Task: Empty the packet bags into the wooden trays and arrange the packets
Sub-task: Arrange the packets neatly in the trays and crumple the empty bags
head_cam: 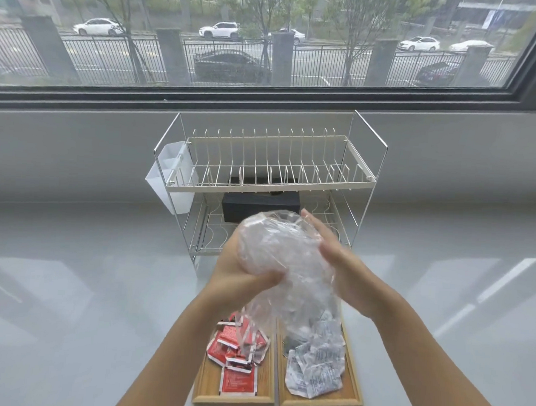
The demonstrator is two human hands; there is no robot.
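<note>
Two wooden trays lie side by side at the near edge of the counter. The left tray [207,383] holds a heap of red packets [237,350]. In the right tray [351,390] lie several white packets [314,369]. Above them I hold a crumpled clear plastic bag [277,243]. My left hand [241,276] grips it from below and the left, thumb across its front. My right hand [338,262] presses against its right side with fingers stretched out. The bag's loose end hangs down over the trays.
A two-tier wire dish rack [271,172] stands behind the trays, with a white plastic cup holder [168,179] on its left side and a black box [260,205] on its lower tier. A window ledge [77,149] runs behind the grey counter [70,285].
</note>
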